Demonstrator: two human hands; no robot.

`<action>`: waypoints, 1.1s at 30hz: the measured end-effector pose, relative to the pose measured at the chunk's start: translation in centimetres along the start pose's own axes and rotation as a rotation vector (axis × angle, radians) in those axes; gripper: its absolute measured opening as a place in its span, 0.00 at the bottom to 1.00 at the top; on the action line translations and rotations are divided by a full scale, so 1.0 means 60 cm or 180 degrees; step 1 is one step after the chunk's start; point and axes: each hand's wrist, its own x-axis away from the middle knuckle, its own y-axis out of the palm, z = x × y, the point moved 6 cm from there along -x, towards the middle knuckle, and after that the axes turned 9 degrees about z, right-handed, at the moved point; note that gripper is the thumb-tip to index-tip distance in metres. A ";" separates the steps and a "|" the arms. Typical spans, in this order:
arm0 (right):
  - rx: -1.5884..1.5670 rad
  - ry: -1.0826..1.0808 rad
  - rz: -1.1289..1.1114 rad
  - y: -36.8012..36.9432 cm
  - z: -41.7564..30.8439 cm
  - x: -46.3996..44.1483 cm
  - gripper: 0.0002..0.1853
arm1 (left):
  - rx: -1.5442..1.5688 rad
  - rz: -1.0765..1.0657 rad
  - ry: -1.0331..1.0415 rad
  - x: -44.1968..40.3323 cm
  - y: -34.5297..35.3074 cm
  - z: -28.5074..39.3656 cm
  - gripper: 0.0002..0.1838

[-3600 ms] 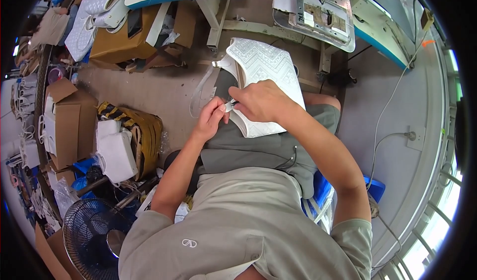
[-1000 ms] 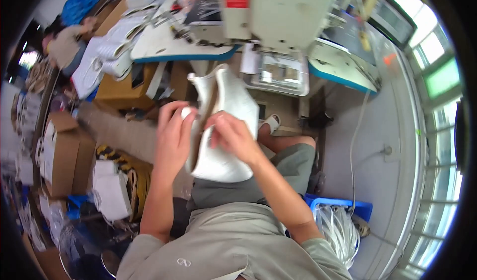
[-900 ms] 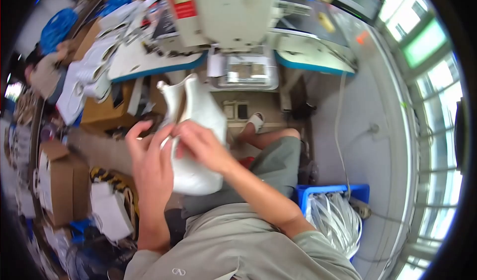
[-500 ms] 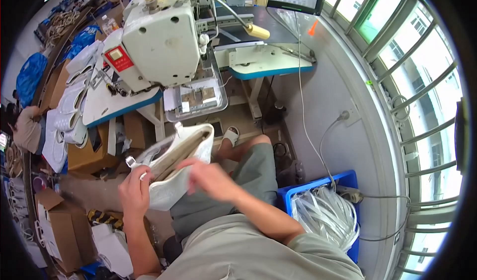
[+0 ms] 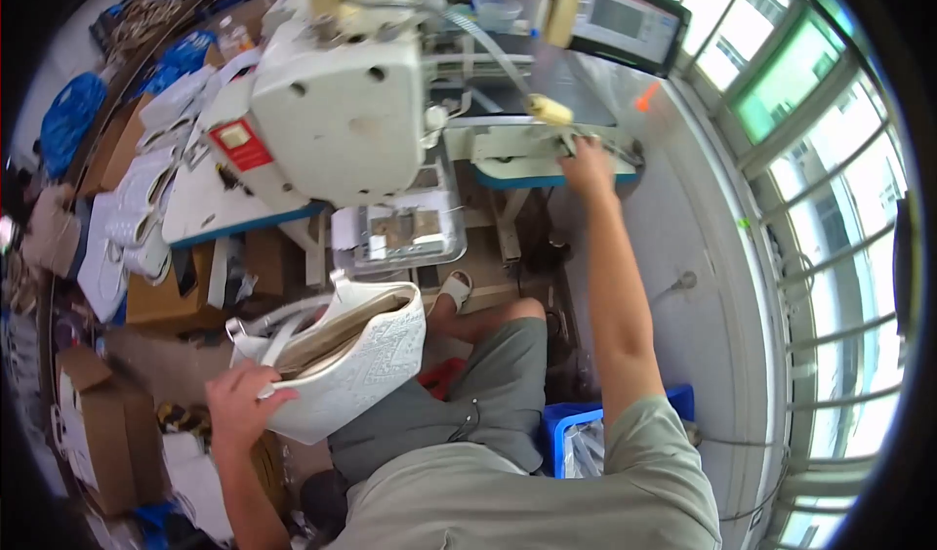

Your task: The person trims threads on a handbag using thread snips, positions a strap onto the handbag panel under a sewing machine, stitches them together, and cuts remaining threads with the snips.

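Note:
A white handbag (image 5: pixel 356 369) with an embossed pattern and a beige lining rests across my lap, its top gaping and tilted. My left hand (image 5: pixel 239 404) grips the bag's left end, thumb over the rim. White straps (image 5: pixel 283 330) stand up from the far side of the opening. Stretched far forward, my right hand (image 5: pixel 589 166) is at the right part of the sewing machine's table (image 5: pixel 517 167). Its fingers are bent together around something small and dark that I cannot make out. A cream-coloured handle (image 5: pixel 549 110) on a bent cable hangs just above that hand.
The large white sewing machine (image 5: pixel 337 111) stands ahead, with a clear plastic tray (image 5: pixel 454 243) below its head. A screen (image 5: pixel 625 18) is at the back right. White bags (image 5: pixel 137 213) lie at the left, near a co-worker (image 5: pixel 51 233). A blue crate (image 5: pixel 558 443) is by my right side.
My right hand has left the bag and reached forward to the machine table. The bag now shows more of its patterned side, still in my left hand. The view has shifted slightly.

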 end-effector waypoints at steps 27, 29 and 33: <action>-0.4174 -0.0315 0.0162 -0.632 -0.095 0.193 0.33 | 0.1967 -0.1694 -0.0854 -0.045 0.156 -0.150 0.18; -0.3736 -0.0294 0.1191 -0.725 -0.034 0.174 0.29 | 0.1505 -0.1857 -0.0536 -0.040 0.214 -0.168 0.19; -0.3189 0.0371 0.2248 -0.839 -0.003 0.182 0.24 | -0.0079 -0.2117 0.0420 0.020 0.325 -0.190 0.21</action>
